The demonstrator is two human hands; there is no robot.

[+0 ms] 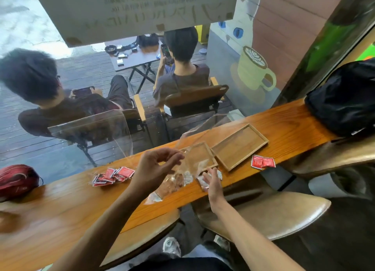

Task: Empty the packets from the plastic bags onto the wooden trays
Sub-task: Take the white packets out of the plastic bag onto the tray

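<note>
- Two bare hands work over the edge of a long wooden counter [60, 197]; the left hand [156, 169] is raised with thumb and fingertips pinching the upper edge of a clear plastic bag [192, 159].
- Just beside it, the right hand [213, 183] has its fingers spread and loose, held under the bag's lower part among pale packets [203, 180]; it grasps nothing that can be made out.
- That bag is see-through and crinkled, hanging over the near end of the small wooden tray [205, 148]; a brownish blur shows through its lower half, too smeared to identify.
- Left of the hands, another clear bag [97, 175] lies flat on the counter with a heap of red packets [113, 175] in it.
- Right of the small tray sits a larger wooden tray [239, 146], rectangular with a raised rim, touching it at a corner.
- Two red packets [262, 162] lie loose on the counter near the large tray's near corner.
- A black backpack [345, 100] rests at the counter's far right end.
</note>
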